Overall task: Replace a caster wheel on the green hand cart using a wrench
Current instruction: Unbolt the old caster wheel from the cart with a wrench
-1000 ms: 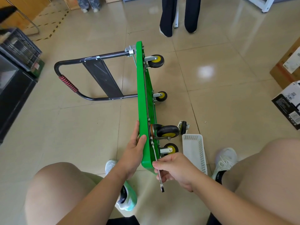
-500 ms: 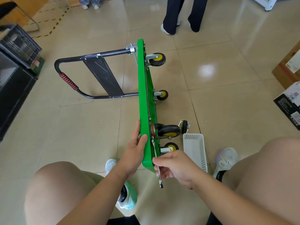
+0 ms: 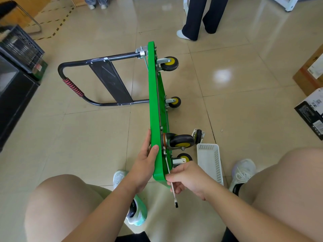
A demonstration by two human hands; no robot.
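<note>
The green hand cart (image 3: 155,102) stands on edge at frame centre, wheels facing right. My left grip (image 3: 145,165) clasps its near rim. My right grip (image 3: 188,177) pinches the wrench (image 3: 174,194) (shaft running up beside the nearest caster wheel (image 3: 184,157)). A loose caster (image 3: 198,136) lies by the white basket (image 3: 209,163).

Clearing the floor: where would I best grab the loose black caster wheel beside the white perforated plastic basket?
Likely pinch the loose black caster wheel across its narrow tyre, from above: the tyre faces up, with its silver plate underneath.
</note>
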